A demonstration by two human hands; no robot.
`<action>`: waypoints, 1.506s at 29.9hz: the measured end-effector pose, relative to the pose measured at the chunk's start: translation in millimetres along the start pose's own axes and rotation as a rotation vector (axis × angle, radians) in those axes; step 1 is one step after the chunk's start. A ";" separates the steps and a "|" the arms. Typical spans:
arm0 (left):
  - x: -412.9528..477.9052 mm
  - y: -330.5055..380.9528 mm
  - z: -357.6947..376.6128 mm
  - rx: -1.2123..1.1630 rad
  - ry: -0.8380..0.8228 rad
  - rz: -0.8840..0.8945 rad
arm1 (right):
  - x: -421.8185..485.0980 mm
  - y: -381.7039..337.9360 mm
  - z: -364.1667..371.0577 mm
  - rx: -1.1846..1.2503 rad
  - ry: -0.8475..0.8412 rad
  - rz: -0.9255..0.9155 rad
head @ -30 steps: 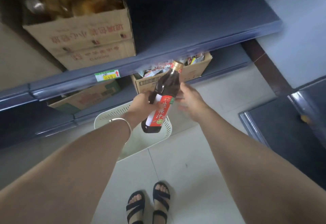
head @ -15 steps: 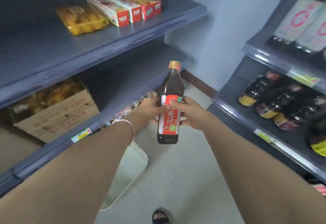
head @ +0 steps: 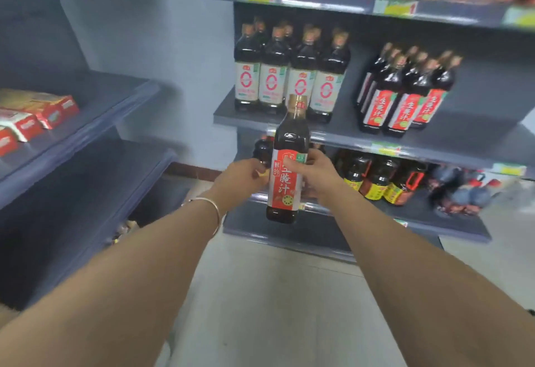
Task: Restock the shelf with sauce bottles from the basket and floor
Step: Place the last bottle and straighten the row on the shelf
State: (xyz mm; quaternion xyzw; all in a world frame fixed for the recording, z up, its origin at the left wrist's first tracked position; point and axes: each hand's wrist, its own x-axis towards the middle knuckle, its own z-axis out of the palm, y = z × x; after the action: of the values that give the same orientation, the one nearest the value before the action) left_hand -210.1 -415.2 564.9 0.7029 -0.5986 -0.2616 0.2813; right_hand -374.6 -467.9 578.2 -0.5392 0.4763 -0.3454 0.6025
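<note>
Grey shelf (head: 341,131) ahead holds matching red-label bottles (head: 405,97) up and right of your upright sauce bottle (head: 285,164), which your right hand (head: 314,174) clasps mid-label while your left hand (head: 246,177), fingers curled, merely touches its side.

Bottle (head: 285,164) between hands — shelf (head: 347,132) behind.

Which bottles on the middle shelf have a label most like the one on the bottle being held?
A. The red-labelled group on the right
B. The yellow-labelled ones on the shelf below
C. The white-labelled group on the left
A: the held bottle, gripped by the right hand with the left hand beside it, carries a red label like the red-labelled group on the middle shelf.
</note>
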 end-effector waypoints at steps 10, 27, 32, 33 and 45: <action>82.8 213.2 139.6 0.322 -0.307 0.381 | -31.9 -34.4 -274.0 0.060 0.389 -0.070; 259.3 324.8 264.5 0.537 -0.306 0.469 | 115.1 -41.8 -470.8 0.013 0.404 -0.159; 309.6 331.1 290.0 0.461 -0.247 0.414 | 182.8 -41.1 -494.9 -0.007 0.371 -0.153; 316.0 330.6 294.6 0.442 -0.232 0.396 | 193.7 -39.2 -497.8 -0.003 0.372 -0.153; 353.1 355.2 353.3 0.099 0.044 0.182 | 269.5 -13.7 -526.4 0.047 0.180 -0.147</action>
State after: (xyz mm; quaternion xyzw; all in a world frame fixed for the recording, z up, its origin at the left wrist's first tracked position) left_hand -653.9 -837.9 556.7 0.6643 -0.6657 -0.1898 0.2819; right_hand -788.5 -889.8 555.8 -0.5254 0.4794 -0.4467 0.5427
